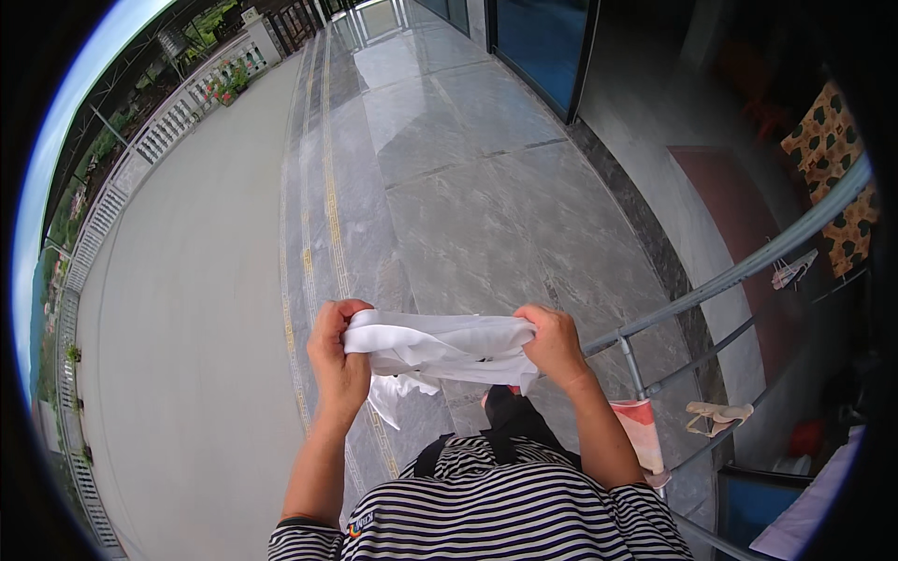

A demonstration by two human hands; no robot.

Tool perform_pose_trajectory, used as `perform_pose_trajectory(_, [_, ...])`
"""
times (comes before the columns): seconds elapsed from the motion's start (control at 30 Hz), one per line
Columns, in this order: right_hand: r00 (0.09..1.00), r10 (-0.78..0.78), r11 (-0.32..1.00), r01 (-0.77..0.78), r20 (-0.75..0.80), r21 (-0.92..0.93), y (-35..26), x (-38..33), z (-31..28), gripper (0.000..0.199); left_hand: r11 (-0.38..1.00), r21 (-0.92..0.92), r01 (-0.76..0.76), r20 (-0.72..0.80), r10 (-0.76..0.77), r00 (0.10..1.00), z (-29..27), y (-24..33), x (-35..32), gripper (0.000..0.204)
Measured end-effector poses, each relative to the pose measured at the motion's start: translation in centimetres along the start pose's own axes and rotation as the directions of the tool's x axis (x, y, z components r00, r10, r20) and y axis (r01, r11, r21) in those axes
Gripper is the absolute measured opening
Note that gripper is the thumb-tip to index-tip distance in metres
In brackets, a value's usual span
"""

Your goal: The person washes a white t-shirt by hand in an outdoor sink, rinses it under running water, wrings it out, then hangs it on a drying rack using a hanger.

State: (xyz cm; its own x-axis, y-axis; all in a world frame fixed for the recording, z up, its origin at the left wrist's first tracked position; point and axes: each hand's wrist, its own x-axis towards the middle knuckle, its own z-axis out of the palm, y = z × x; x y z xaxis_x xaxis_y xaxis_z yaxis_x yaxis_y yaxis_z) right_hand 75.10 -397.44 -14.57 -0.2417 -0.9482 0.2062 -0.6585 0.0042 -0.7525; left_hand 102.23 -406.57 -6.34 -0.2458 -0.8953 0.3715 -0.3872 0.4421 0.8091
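A thin white garment (440,341) is stretched sideways in front of my body. My left hand (335,360) grips its left end, fingers wrapped around the bunched fabric. At the opposite end, my right hand (558,348) pinches the cloth between thumb and fingers. The upper edge runs nearly straight between both hands, with loose folds beneath it. More white fabric (400,396) shows lower down, under the left half; whether it belongs to the same garment I cannot tell. The exact kind of garment is hidden by the folds.
A metal drying rail (739,274) curves along my right side. On it hang a red-and-white cloth (639,433), a beige item (718,418) and a brown patterned cloth (831,178). Grey tiles (505,224) stretch ahead to a glass door (533,47). A white balustrade (168,123) borders the left.
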Motion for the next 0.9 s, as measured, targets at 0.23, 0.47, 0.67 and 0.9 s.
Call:
perform_pose_trajectory(0.23, [0.997,0.060,0.990,-0.066,0.057,0.128,6.4,21.9,-11.0,0.016,0.994,-0.037,0.108,-0.017,-0.108,0.994,12.2,-2.6,21.3,0.025])
perform_pose_trajectory(0.47, [0.542,-0.549,0.836,0.361,-0.636,-0.414,7.4,42.3,-26.1,0.034,0.906,-0.295,-0.303,-0.344,0.195,0.918,24.7,0.2,47.2,0.026])
perform_pose_trajectory(0.67, [0.376,-0.725,0.687,0.342,-0.577,-0.641,19.0,47.2,-30.0,0.025,0.789,-0.076,-0.610,-0.221,0.584,0.782,41.4,-9.3,55.0,0.021])
perform_pose_trajectory(0.9, [0.815,0.499,0.825,-0.551,-0.295,-0.125,37.6,51.6,-27.7,0.027,0.870,-0.129,-0.477,0.738,0.405,0.539,60.3,-6.5,68.5,0.019])
